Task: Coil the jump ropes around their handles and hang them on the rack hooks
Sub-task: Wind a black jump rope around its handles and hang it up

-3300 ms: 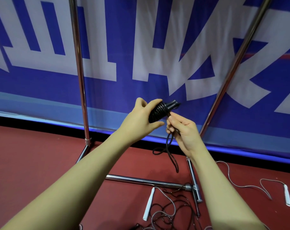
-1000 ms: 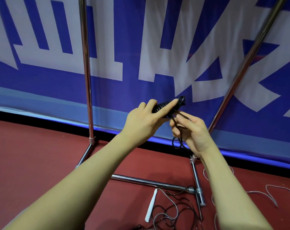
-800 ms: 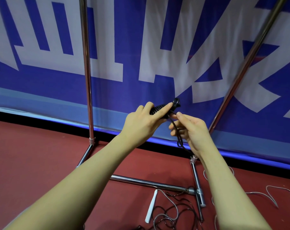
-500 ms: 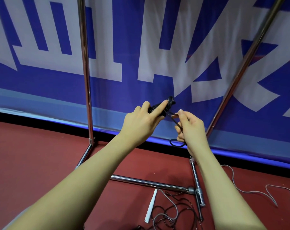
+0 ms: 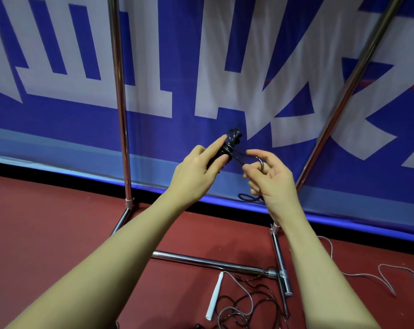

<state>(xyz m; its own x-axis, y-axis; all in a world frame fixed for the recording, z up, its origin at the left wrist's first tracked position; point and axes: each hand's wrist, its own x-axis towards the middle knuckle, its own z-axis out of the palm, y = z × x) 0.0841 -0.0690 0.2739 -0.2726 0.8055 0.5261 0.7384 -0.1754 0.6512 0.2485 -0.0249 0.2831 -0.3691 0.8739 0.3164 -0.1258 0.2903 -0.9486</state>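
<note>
Since half a second ago, a small loop of the black rope [image 5: 245,157] has been drawn out toward three o'clock by the right hand [image 5: 270,179], its fingers [image 5: 254,153] pinching the cord. The wound handles [image 5: 225,148] are gripped by the left hand [image 5: 196,174] in front of the banner [image 5: 59,119]. Tying off seems in hand; next, the loop must be tucked and pulled snug. No rack hooks can be seen; the rack [image 5: 120,110] is cut off above. White ropes [image 5: 214,295] lie on the floor [image 5: 47,222] at six o'clock.
</note>
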